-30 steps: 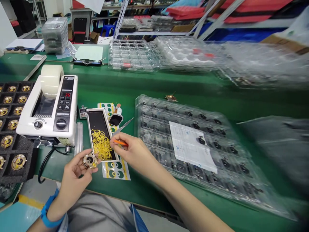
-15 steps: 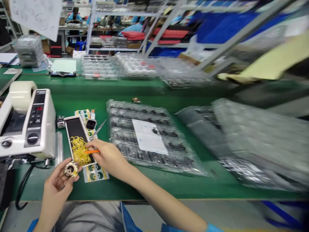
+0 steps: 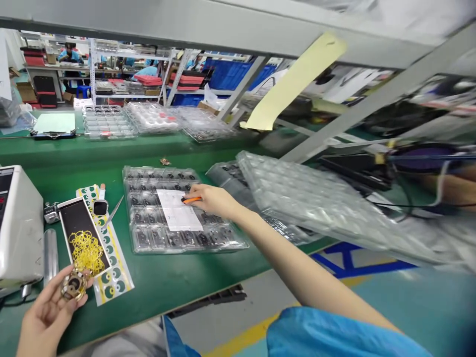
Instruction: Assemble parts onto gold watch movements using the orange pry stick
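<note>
head | left hand (image 3: 48, 310) at table's (image 3: 167, 277) near edge, fingers cradling gold disc (image 3: 73, 286) face-up for work | right hand (image 3: 213, 198) pinches orange pick (image 3: 191, 200) over clear tray (image 3: 178, 213)

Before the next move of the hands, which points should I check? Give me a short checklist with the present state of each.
1. Left hand grips the round gold part: ok.
2. Right hand holds the orange tool: ok.
3. Tool tip is over the clear blister tray, at the white paper: ok.
4. Tool tip touches a part in the tray: cannot tell.
5. Yellow rings lie inside the black tray: ok.
6. Second clear tray lies flat: not ok, tilted.
</note>
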